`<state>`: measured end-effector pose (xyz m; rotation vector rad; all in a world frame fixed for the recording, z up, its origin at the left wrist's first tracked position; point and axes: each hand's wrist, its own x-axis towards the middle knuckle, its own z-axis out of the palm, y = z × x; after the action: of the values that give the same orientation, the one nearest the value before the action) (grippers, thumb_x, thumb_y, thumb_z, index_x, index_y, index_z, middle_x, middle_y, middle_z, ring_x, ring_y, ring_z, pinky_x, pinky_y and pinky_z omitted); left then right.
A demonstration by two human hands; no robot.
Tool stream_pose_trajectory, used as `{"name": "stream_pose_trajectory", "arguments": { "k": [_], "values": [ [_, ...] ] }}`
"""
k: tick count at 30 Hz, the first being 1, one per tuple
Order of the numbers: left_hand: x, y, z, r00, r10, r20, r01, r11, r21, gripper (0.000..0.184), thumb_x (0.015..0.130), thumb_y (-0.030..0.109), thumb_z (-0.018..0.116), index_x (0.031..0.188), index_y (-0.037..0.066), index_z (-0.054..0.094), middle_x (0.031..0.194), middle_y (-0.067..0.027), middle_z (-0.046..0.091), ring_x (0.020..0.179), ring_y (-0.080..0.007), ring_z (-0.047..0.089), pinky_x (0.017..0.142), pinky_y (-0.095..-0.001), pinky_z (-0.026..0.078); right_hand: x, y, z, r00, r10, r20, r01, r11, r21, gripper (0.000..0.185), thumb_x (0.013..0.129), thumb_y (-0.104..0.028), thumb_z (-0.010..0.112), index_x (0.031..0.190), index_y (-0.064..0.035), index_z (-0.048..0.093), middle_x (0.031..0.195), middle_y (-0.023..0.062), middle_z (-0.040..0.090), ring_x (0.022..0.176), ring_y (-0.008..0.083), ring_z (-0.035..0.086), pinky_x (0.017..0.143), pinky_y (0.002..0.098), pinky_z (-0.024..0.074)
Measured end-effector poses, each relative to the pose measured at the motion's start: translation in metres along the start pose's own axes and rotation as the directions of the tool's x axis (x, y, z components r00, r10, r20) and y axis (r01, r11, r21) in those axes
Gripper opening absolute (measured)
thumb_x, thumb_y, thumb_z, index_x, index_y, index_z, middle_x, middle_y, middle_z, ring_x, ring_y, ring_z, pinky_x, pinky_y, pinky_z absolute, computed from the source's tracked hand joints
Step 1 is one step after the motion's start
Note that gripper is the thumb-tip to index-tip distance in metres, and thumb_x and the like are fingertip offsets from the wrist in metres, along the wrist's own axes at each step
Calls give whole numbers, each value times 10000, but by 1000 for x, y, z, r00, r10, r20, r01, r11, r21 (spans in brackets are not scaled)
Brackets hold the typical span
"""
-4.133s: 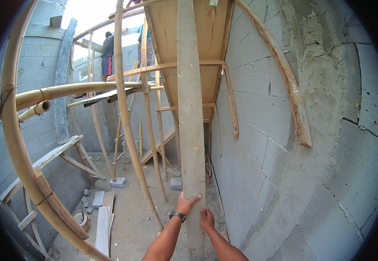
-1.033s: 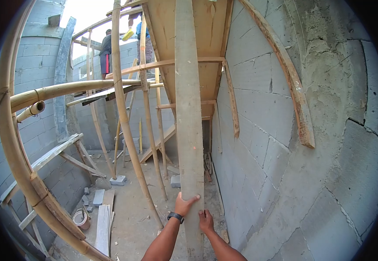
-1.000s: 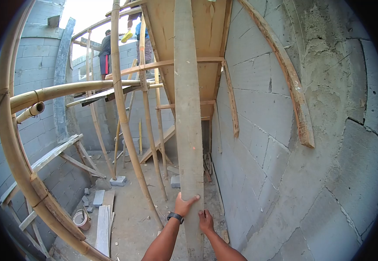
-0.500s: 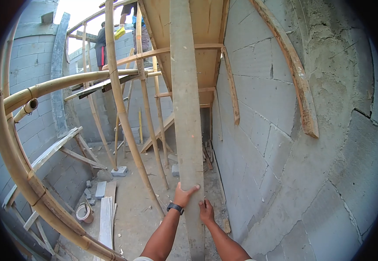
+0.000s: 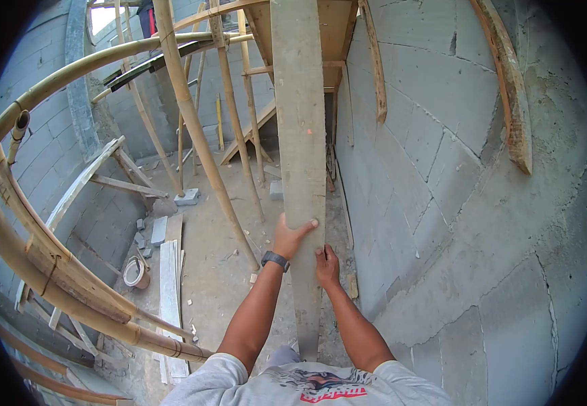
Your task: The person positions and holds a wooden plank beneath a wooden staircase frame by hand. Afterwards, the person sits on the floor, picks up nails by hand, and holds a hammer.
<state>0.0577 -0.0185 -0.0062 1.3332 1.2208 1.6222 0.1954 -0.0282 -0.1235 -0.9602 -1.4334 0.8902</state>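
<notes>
A long grey wooden plank stands upright right in front of me, running from near my body up past the top of the view. My left hand, with a dark watch at the wrist, grips the plank's left edge, its thumb lying across the face. Lower down on the opposite edge, my right hand is closed round the plank with the fingers bent. The plank's bottom end is close to my shirt and foot. Fingers behind the board are hidden.
A block wall rises close on the right, with a wooden strip on it. Bamboo poles stand left of the plank; thick curved-looking bamboo crosses nearer. A bucket and boards lie on the floor. Part of a person shows far back.
My view has tipped downward, bringing my shirt into sight and pushing the workers at the back mostly out of frame. Both hands keep their hold on the plank.
</notes>
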Motion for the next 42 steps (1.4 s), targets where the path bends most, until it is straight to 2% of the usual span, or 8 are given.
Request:
{"name": "stream_pose_trajectory", "arguments": {
  "k": [1, 4, 7, 13, 25, 28, 34, 42],
  "values": [
    [0, -1, 0, 1000, -8, -10, 8, 1000, 6, 596, 747, 311, 860, 1132, -19, 548, 1015, -129, 669, 899, -191, 648, 789, -329, 535, 0, 1, 1, 1000, -6, 0, 6, 1000, 4, 457, 1017, -459, 505, 1098, -16, 588, 894, 87, 606, 824, 172, 550, 773, 327, 452],
    [-2, 3, 0, 999, -26, -32, 26, 1000, 9, 595, 750, 292, 858, 1145, -17, 540, 1025, -130, 671, 906, -193, 650, 798, -329, 535, 0, -4, 0, 1000, -18, -3, 18, 999, 30, 484, 1009, -482, 517, 1116, -16, 591, 897, 61, 601, 832, 149, 537, 777, 309, 449],
    [-5, 5, 5, 999, -41, -26, 40, 999, -27, 579, 755, 255, 854, 1156, -16, 535, 1032, -127, 672, 912, -195, 655, 804, -332, 538, 0, 1, 0, 999, 42, 6, -42, 998, 51, 560, 971, -526, 559, 1178, -7, 594, 981, 159, 670, 910, 267, 649, 825, 358, 483],
    [-1, -8, 3, 999, -38, -21, 37, 998, -42, 575, 774, 213, 842, 1203, -15, 534, 1062, -123, 675, 925, -196, 661, 804, -335, 543, -2, -9, -3, 995, 94, 13, -95, 990, 108, 565, 952, -532, 596, 1219, -34, 596, 982, 142, 683, 905, 233, 660, 809, 346, 497],
    [-2, -15, 7, 995, -30, -98, 33, 999, 33, 570, 790, 249, 831, 1210, -28, 561, 1090, -105, 658, 951, -201, 637, 838, -330, 522, -4, -8, 1, 994, 22, -105, -2, 983, 185, 596, 943, -574, 589, 1197, -35, 610, 1010, 176, 667, 952, 336, 665, 798, 385, 508],
    [-4, -16, 8, 997, -6, -77, 8, 1000, 22, 566, 796, 250, 824, 1211, -31, 562, 1091, -100, 654, 956, -200, 633, 845, -327, 517, -3, -1, 4, 991, -4, -137, 20, 993, 114, 600, 945, -578, 582, 1196, -34, 611, 1022, 175, 658, 962, 335, 661, 790, 392, 509],
    [-3, -11, 8, 996, -16, -83, 20, 999, 47, 552, 791, 235, 827, 1204, -21, 564, 1076, -103, 659, 933, -195, 641, 820, -327, 528, -3, -1, 6, 991, 8, -131, 10, 990, 139, 571, 950, -558, 588, 1189, -40, 609, 963, 176, 662, 894, 328, 672, 767, 376, 511],
    [-5, -3, 10, 996, -58, -64, 54, 997, -61, 585, 772, 179, 836, 1225, -10, 516, 1040, -127, 676, 896, -197, 668, 775, -335, 554, -3, -3, 11, 990, -17, -138, 34, 992, 118, 514, 976, -484, 581, 1162, -5, 594, 905, 118, 643, 825, 208, 622, 750, 339, 492]
  ]
}}
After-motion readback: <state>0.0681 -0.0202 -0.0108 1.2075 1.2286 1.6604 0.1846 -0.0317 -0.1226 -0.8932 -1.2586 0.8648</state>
